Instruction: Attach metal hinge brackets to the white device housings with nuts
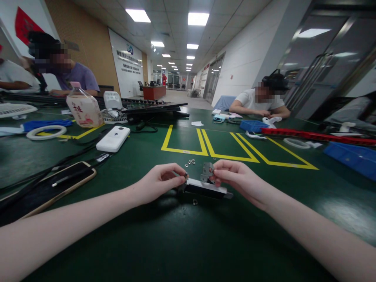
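Observation:
In the middle of the green table [182, 243] lies a long black part with a pale top [205, 188]. My left hand [164, 180] is closed at its left end, thumb and forefinger pinching something small and dark that I cannot make out. My right hand [235, 178] pinches a metal bracket [206, 172] with holes, held upright over the right part of the black piece. Whether the bracket touches it is hard to tell. Several small metal nuts [190, 162] lie just beyond, and another small nut [195, 202] lies on the near side.
On the left are a phone [49, 192], a white power bank [113, 138], black cables, a pink-capped bottle [84, 105] and a white ring [46, 132]. Yellow tape outlines [185, 151] mark the table ahead. Blue bins [352, 158] and a red strip [317, 135] lie right. Other people sit across the table.

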Available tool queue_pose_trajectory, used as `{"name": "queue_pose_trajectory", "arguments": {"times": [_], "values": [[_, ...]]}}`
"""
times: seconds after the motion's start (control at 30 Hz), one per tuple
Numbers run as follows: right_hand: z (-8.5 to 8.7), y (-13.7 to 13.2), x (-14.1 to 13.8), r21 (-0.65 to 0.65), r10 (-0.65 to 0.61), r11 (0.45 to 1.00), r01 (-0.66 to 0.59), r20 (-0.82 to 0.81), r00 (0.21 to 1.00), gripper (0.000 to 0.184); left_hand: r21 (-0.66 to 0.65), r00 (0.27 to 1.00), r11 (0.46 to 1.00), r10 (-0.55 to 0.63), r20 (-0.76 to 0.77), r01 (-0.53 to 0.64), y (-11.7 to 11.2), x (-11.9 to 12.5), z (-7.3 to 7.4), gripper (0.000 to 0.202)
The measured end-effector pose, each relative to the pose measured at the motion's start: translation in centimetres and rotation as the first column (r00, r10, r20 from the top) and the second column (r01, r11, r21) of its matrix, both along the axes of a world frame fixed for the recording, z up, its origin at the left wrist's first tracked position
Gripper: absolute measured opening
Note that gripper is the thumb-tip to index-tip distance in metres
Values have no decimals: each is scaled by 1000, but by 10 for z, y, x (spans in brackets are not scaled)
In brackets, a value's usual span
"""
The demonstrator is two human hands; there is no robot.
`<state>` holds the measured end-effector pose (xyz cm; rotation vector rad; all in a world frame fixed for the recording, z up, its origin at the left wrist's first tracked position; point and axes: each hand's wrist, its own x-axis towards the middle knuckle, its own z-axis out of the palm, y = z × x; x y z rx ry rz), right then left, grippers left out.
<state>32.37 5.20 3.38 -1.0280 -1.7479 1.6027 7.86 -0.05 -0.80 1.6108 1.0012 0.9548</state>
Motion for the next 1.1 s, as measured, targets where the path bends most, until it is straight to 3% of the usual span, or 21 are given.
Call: {"name": "queue_pose_trajectory", "arguments": {"times": [0.13, 0.2, 0.23, 0.3, 0.37, 0.4, 0.47, 0.53, 0.67, 0.9, 1.0, 1.1], "values": [[2, -8, -6, 250, -51, 968, 23, 105, 993, 15, 11, 999, 1000, -29, 27, 28, 1, 1, -1, 23], [4, -14, -9, 471, -108, 882, 18, 164, 980, 12, 21, 998, 999, -39, 40, 38, 1, 3, -1, 23], [4, -17, -11, 594, -150, 804, 6, 193, 970, 11, 26, 998, 999, -44, 44, 43, 1, 5, -1, 23], [2, -23, -14, 816, -251, 577, -43, 227, 941, 10, 30, 998, 998, -49, 48, 48, 1, 6, -1, 23], [-1, -26, -18, 937, -316, 332, -112, 222, 922, 9, 31, 998, 998, -48, 49, 46, 2, 8, -2, 24], [-3, -27, -21, 962, -328, 237, -137, 212, 920, 9, 31, 998, 999, -45, 51, 44, 2, 8, -2, 24], [-6, -27, -26, 980, -332, 115, -164, 193, 923, 7, 26, 996, 999, -45, 77, 43, 3, 8, -3, 22], [-9, -27, -30, 984, -332, 56, -172, 180, 926, 6, 16, 991, 998, -54, 123, 53, 5, 8, -4, 19], [-13, -24, -35, 981, -327, 26, -190, 188, 926, 4, 6, 986, 999, -50, 159, 50, 6, 9, -3, 18], [-20, -22, -34, 978, -315, 58, -201, 208, 926, 7, -36, 991, 999, -21, 129, 26, 5, 11, 2, 24], [-21, -21, -34, 979, -328, 99, -179, 202, 923, 7, -25, 992, 999, -22, 128, 25, 5, 10, 1, 24], [-21, -19, -33, 968, -383, 200, -149, 217, 898, 8, -8, 994, 999, -31, 105, 32, 5, 9, 0, 25]]}}
